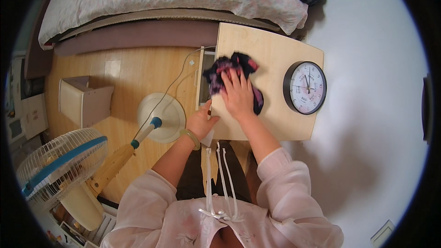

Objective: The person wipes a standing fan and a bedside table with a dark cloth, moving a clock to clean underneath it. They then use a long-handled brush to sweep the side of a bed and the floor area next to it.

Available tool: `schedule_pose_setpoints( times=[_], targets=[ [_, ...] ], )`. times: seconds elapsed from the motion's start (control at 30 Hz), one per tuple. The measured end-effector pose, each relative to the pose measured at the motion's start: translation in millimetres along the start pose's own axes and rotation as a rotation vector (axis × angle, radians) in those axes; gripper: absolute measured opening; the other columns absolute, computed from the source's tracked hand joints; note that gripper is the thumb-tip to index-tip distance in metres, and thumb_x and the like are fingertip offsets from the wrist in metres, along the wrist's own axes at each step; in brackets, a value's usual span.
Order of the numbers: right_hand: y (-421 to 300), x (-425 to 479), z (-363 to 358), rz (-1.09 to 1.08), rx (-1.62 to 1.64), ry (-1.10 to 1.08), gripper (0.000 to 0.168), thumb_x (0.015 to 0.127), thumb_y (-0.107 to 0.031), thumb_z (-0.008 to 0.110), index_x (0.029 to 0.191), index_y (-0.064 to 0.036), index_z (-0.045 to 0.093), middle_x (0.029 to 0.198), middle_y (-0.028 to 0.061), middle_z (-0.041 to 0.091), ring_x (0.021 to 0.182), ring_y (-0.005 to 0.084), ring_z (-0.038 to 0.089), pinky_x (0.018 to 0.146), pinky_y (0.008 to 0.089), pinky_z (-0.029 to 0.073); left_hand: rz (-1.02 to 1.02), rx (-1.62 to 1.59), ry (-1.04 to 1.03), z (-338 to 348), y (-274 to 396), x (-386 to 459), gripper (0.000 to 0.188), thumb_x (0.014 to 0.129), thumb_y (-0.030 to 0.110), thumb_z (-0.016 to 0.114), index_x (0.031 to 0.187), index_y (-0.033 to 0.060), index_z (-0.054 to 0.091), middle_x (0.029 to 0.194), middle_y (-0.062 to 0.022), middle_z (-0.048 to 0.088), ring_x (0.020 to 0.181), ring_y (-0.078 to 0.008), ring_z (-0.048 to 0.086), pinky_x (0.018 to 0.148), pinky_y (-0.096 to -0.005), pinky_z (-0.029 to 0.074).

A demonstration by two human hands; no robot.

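Note:
My right hand (238,96) presses with spread fingers on a crumpled dark cloth (248,62) patterned in pink and purple. The cloth lies on the pale wood top of a nightstand (275,51). At the nightstand's near left corner is my left hand (201,120), its thumb on the top and its index finger along the side edge; its other fingers are hidden. An open drawer (206,75) juts out of the nightstand's left side. Right of the cloth, a round wall clock (307,88) with a black rim sits near the wall.
A bed (165,0) with a floral cover stands beyond the nightstand. On the left, a standing fan (65,165) leans over the floor, with its round base (172,110) and a cable (172,89) beside the drawer. A small open box (82,100) sits farther left. The white wall (365,75) borders the right.

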State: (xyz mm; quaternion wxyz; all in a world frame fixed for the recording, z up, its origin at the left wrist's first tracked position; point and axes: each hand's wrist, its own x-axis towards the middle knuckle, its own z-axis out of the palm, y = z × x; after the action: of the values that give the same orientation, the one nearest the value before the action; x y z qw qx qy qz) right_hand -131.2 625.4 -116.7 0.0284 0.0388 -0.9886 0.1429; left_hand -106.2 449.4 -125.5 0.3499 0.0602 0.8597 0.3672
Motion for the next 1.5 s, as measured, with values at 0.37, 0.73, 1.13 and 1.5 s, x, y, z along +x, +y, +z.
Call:
schedule_pose_setpoints(
  times=[0.37, 0.73, 1.13, 1.5],
  targets=[
    [-1, -105, -25, 0.005, 0.042, -0.129, 0.056, 0.077, -0.027, 0.066, 0.130, -0.016, 0.050, 0.130, 0.0107, 0.042, 0.130, 0.0357, 0.033, 0.098, 0.0548, 0.035, -0.014, -0.084, -0.021, -23, 15, 5, 0.060, 0.077, 0.026, 0.068, 0.130, 0.0076, 0.047, 0.094, -0.0121, 0.066, 0.085, -0.0284, 0.063, 0.075, -0.0367, 0.049],
    [64, 13, -14, 0.207, -0.102, 0.085, 0.058, 0.082, -0.027, 0.063, 0.135, -0.015, 0.044, 0.141, 0.0105, 0.036, 0.128, 0.0370, 0.034, 0.102, 0.0528, 0.031, 0.131, -0.354, 0.228, -23, 16, 61, 0.044, 0.088, 0.024, 0.060, 0.126, 0.0054, 0.051, 0.096, -0.0132, 0.066, 0.084, -0.0258, 0.063, 0.075, -0.0346, 0.048],
    [79, 53, -6, 0.276, -0.148, 0.105, 0.057, 0.084, -0.030, 0.059, 0.136, -0.017, 0.042, 0.142, 0.0091, 0.035, 0.129, 0.0348, 0.033, 0.104, 0.0528, 0.029, -0.050, -0.558, 0.336, -51, 61, 169, 0.030, 0.084, 0.018, 0.065, 0.109, 0.0022, 0.062, 0.081, -0.0065, 0.065, 0.072, -0.0153, 0.058, 0.067, -0.0292, 0.047],
    [79, 58, -9, 0.270, -0.125, 0.113, 0.056, 0.082, -0.032, 0.061, 0.132, -0.014, 0.046, 0.139, 0.0109, 0.037, 0.129, 0.0363, 0.033, 0.103, 0.0552, 0.029, 0.028, -0.696, 0.410, -46, 57, 173, 0.022, 0.087, 0.007, 0.061, 0.107, 0.0001, 0.062, 0.079, 0.0013, 0.057, 0.072, -0.0074, 0.050, 0.066, -0.0222, 0.043]
  ],
)
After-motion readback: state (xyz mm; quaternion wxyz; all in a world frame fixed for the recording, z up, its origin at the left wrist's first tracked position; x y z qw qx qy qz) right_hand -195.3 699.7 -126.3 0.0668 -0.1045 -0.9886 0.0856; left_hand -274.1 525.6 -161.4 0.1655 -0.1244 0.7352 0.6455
